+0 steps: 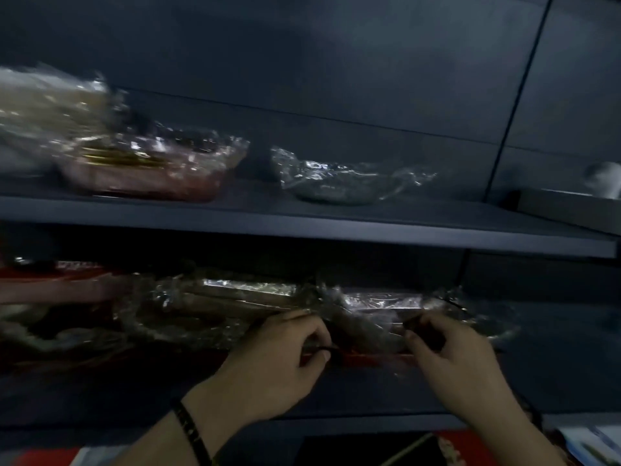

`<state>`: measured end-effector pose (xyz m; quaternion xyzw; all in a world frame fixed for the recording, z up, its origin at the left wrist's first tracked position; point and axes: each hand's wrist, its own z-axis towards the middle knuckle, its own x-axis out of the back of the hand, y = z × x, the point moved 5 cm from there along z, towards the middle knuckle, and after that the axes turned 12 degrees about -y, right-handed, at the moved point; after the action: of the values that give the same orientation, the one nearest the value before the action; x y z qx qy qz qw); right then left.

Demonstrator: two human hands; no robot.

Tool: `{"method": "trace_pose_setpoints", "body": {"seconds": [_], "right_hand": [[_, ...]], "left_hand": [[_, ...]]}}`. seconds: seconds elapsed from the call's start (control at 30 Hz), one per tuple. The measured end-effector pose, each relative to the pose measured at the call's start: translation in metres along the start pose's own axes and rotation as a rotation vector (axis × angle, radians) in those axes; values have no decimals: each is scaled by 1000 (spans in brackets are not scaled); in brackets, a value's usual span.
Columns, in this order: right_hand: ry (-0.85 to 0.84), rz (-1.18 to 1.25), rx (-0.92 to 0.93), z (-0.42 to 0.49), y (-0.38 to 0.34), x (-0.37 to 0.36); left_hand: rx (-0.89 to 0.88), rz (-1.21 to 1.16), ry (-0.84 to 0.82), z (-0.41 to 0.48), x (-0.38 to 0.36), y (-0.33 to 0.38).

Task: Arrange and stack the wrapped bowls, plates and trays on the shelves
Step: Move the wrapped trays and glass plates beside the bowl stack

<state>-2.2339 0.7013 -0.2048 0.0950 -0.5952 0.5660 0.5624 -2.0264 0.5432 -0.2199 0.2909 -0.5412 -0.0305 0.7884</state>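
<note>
A dark band (193, 438) circles the left wrist. Both hands reach over the front edge of the lower shelf (336, 420). The left hand (279, 358) has its fingers curled, with the thumb and forefinger pinching the near edge of the wrapped tray (373, 314). The right hand (460, 361) also has its fingers curled round that near edge, just right of the left. The tray sits on the lower shelf on top of a red piece (369, 358), and its film flares out past the right hand. To the right of it the shelf is bare and dark. To the left, more wrapped stock (215, 301) touches it and crowds that side.

The upper shelf's front edge (302, 227) hangs close above the tray, leaving little headroom. On that shelf a wrapped red dish (154, 178) stands left of centre and a wrapped bowl (332, 185) lies near it with a gap between them. Right of the bowl the board is bare as far as the upright. A blurred wrapped bundle (47, 112) rises at the far left, against the dish.
</note>
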Motion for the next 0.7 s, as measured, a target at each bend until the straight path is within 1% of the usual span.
{"method": "trace_pose_setpoints", "body": {"seconds": [0.17, 0.27, 0.33, 0.47, 0.63, 0.67, 0.7], "right_hand": [[6, 59, -177, 2, 65, 3], [34, 93, -193, -2, 94, -1], [23, 131, -205, 0, 113, -7], [52, 191, -213, 7, 145, -15], [3, 217, -241, 14, 156, -40], [-4, 230, -240, 16, 156, -45], [-13, 240, -246, 19, 155, -50]], "left_hand": [[13, -26, -47, 43, -47, 17], [-12, -15, -59, 64, -70, 31], [-31, -39, -56, 78, -84, 38], [-93, -27, 8, 111, -105, 50], [-171, 214, 179, 165, -117, 66], [-172, 269, 191, 177, -118, 64], [-146, 318, 166, 190, -120, 60]]}}
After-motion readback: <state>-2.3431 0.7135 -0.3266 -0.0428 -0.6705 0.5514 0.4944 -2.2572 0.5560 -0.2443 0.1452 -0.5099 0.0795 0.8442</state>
